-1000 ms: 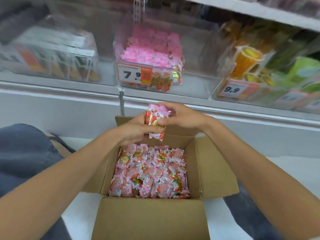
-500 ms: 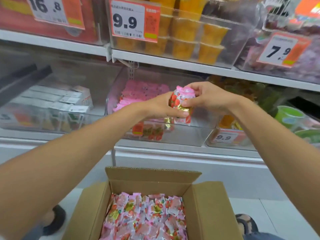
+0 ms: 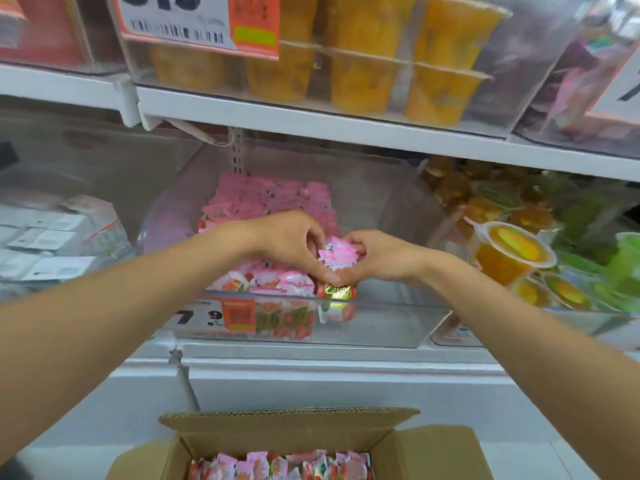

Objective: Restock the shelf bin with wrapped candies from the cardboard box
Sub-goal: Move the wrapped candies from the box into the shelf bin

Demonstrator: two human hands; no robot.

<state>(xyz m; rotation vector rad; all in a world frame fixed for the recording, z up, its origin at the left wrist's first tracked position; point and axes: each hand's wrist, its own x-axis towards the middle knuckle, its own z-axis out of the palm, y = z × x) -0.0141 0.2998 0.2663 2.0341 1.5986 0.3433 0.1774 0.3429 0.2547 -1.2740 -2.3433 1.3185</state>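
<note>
A clear shelf bin point(image 3: 398, 327) sits on the lower shelf, its left half stacked with pink wrapped candies point(image 3: 270, 199). My left hand point(image 3: 294, 244) and my right hand point(image 3: 377, 254) are together inside the bin near its front wall, cupping a bunch of pink-and-red wrapped candies point(image 3: 337, 259) between their curled fingers. One gold-ended candy point(image 3: 337, 292) sticks out below the hands, just above the bin's front rim. The open cardboard box point(image 3: 287, 431) stands below on the floor, with more wrapped candies point(image 3: 280, 465) in it.
A white upper shelf point(image 3: 311, 119) overhangs the bin, carrying orange jelly cups point(image 3: 363, 60) and a price tag point(image 3: 197, 22). Right of the bin lie yellow and green jelly cups point(image 3: 512, 251). White boxes point(image 3: 52, 237) fill the left bin. The bin's right half is bare.
Both hands carried the bunch of candies up from over the box and then down into the shelf bin, close to its front wall. The camera tilted upward toward the shelves.
</note>
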